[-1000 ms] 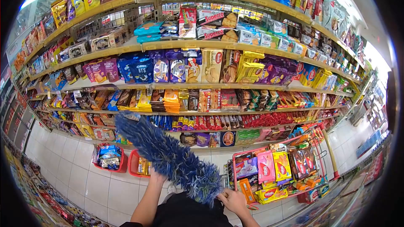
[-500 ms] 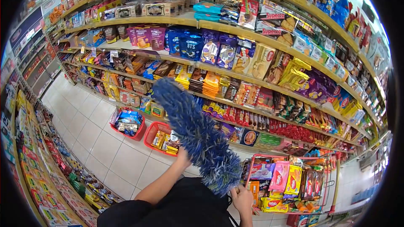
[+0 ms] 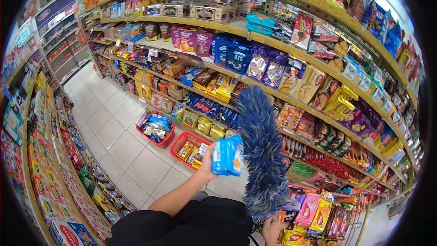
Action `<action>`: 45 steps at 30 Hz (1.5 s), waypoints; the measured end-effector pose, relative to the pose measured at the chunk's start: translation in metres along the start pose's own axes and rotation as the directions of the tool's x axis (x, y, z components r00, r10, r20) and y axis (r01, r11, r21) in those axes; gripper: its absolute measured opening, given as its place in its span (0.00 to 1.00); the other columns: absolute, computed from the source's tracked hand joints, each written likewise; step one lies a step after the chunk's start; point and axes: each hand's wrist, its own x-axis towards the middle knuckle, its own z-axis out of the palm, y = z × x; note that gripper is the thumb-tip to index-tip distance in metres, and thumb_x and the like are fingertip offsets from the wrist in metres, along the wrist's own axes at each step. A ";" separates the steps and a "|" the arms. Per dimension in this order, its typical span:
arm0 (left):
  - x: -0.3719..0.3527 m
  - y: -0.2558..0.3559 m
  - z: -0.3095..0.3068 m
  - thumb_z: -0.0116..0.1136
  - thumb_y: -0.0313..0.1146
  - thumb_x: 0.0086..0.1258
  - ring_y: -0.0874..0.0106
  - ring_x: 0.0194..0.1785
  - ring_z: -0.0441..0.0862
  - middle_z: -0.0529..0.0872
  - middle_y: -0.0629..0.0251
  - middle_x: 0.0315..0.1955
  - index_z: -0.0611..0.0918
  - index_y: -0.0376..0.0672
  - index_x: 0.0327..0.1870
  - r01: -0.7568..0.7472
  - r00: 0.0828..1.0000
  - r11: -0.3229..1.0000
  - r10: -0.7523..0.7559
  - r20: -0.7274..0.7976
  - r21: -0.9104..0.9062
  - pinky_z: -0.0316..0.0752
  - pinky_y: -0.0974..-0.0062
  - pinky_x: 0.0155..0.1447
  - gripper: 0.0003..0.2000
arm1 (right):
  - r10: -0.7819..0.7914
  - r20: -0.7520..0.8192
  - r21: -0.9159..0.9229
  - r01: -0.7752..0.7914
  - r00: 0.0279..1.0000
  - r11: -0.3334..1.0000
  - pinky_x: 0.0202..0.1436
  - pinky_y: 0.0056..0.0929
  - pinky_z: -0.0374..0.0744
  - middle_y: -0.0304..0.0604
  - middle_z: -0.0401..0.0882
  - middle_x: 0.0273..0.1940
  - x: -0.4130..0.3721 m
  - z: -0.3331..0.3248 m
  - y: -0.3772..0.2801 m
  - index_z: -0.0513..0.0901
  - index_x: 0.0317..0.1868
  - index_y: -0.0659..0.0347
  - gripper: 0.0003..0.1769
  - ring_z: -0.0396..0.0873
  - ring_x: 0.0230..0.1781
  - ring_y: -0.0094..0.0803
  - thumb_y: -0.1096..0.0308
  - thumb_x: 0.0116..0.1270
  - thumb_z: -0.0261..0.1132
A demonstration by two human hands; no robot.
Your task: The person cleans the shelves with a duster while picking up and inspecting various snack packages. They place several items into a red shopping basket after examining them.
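Note:
My left hand (image 3: 208, 164) is closed around the side of a blue snack packet (image 3: 226, 156), raised in front of my body. A fluffy blue-grey duster (image 3: 263, 150) stands nearly upright just right of that packet. Low at its bottom end, my right hand (image 3: 272, 229) is closed on the duster; the handle itself is mostly hidden by the fingers. Behind the duster, part of the shelves' biscuit packs is covered.
Tiered shelves (image 3: 182, 67) of biscuits and chocolate run across the front. Two red baskets (image 3: 172, 149) with packets sit on the tiled floor (image 3: 132, 155). A cart with packs, including a pink packet (image 3: 307, 209), is at lower right. Another stocked shelf (image 3: 59, 196) lines the left.
The blue packet in my left hand has come into sight; before, the duster hid most of that hand. The duster has swung more upright and to the right. My view has turned left.

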 end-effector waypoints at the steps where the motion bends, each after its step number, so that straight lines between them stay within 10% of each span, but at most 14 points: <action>1: 0.002 -0.013 -0.012 0.42 0.58 0.67 0.64 0.51 0.79 0.80 0.59 0.49 0.72 0.43 0.59 -0.016 0.996 0.996 0.024 -0.084 0.093 0.72 0.60 0.59 0.29 | -0.052 -0.010 0.007 0.052 0.999 0.999 0.26 0.43 0.70 0.61 0.72 0.20 -0.001 0.012 0.005 0.75 0.25 0.70 0.13 0.76 0.23 0.53 0.66 0.59 0.58; 3: 0.016 -0.039 -0.059 0.41 0.59 0.67 0.66 0.48 0.80 0.82 0.63 0.47 0.73 0.45 0.57 0.126 0.966 0.974 -0.077 0.246 -0.188 0.73 0.61 0.58 0.28 | -0.228 -0.009 0.007 0.228 0.974 0.974 0.25 0.42 0.69 0.61 0.72 0.20 0.001 0.018 -0.006 0.74 0.24 0.71 0.13 0.75 0.21 0.52 0.67 0.59 0.56; 8: -0.016 -0.037 -0.021 0.39 0.63 0.67 0.62 0.57 0.76 0.77 0.60 0.56 0.69 0.47 0.63 0.198 0.966 0.972 -0.172 0.192 -0.128 0.68 0.58 0.63 0.33 | -0.057 0.068 0.052 0.053 0.996 0.997 0.22 0.42 0.67 0.60 0.70 0.17 0.020 0.009 -0.045 0.73 0.23 0.71 0.14 0.73 0.17 0.51 0.67 0.60 0.54; 15: -0.013 -0.041 -0.045 0.29 0.68 0.67 0.67 0.59 0.73 0.75 0.62 0.56 0.67 0.48 0.65 0.125 0.957 0.831 0.044 -0.288 0.543 0.66 0.62 0.63 0.36 | -0.070 0.102 -0.022 0.072 0.992 0.997 0.28 0.46 0.70 0.60 0.74 0.21 0.026 0.019 -0.070 0.76 0.26 0.68 0.18 0.75 0.24 0.56 0.60 0.63 0.53; 19: -0.040 -0.015 -0.011 0.35 0.64 0.69 0.68 0.56 0.73 0.78 0.65 0.52 0.71 0.53 0.59 0.221 0.842 0.972 -0.149 -0.518 0.079 0.66 0.50 0.57 0.29 | -0.026 0.159 -0.090 0.041 0.987 0.995 0.30 0.46 0.72 0.60 0.76 0.23 0.030 0.030 -0.095 0.77 0.26 0.67 0.20 0.76 0.27 0.58 0.57 0.64 0.54; 20: -0.035 -0.030 -0.043 0.39 0.59 0.70 0.67 0.54 0.74 0.78 0.65 0.51 0.71 0.51 0.60 0.264 0.889 0.922 -0.118 -0.443 0.283 0.66 0.50 0.56 0.26 | -0.083 0.213 -0.068 0.099 0.974 0.993 0.31 0.45 0.73 0.58 0.76 0.23 0.031 0.043 -0.101 0.77 0.27 0.66 0.20 0.76 0.27 0.58 0.56 0.64 0.54; 31: -0.035 0.120 -0.120 0.42 0.59 0.68 0.57 0.62 0.71 0.69 0.57 0.63 0.60 0.45 0.69 -0.018 0.997 0.981 0.033 0.075 -0.191 0.68 0.56 0.62 0.34 | -0.036 0.165 -0.104 0.054 0.986 0.993 0.34 0.49 0.75 0.60 0.77 0.25 0.044 0.102 -0.150 0.80 0.31 0.62 0.20 0.78 0.29 0.59 0.51 0.62 0.57; 40: -0.026 0.192 -0.195 0.33 0.54 0.74 0.69 0.60 0.73 0.74 0.64 0.58 0.62 0.43 0.67 -0.397 0.780 0.812 0.544 -0.310 0.427 0.71 0.70 0.60 0.28 | -0.063 0.345 -0.285 0.169 0.937 0.944 0.36 0.50 0.75 0.61 0.78 0.26 0.031 0.176 -0.306 0.80 0.30 0.62 0.24 0.77 0.31 0.60 0.47 0.64 0.56; 45: -0.053 0.249 -0.226 0.51 0.42 0.70 0.71 0.54 0.77 0.75 0.61 0.53 0.60 0.44 0.66 -0.373 0.815 0.908 0.419 -0.400 0.190 0.74 0.73 0.55 0.26 | -0.115 0.411 -0.333 0.266 0.905 0.905 0.35 0.51 0.76 0.61 0.78 0.24 0.029 0.217 -0.351 0.80 0.30 0.62 0.25 0.78 0.28 0.60 0.45 0.64 0.56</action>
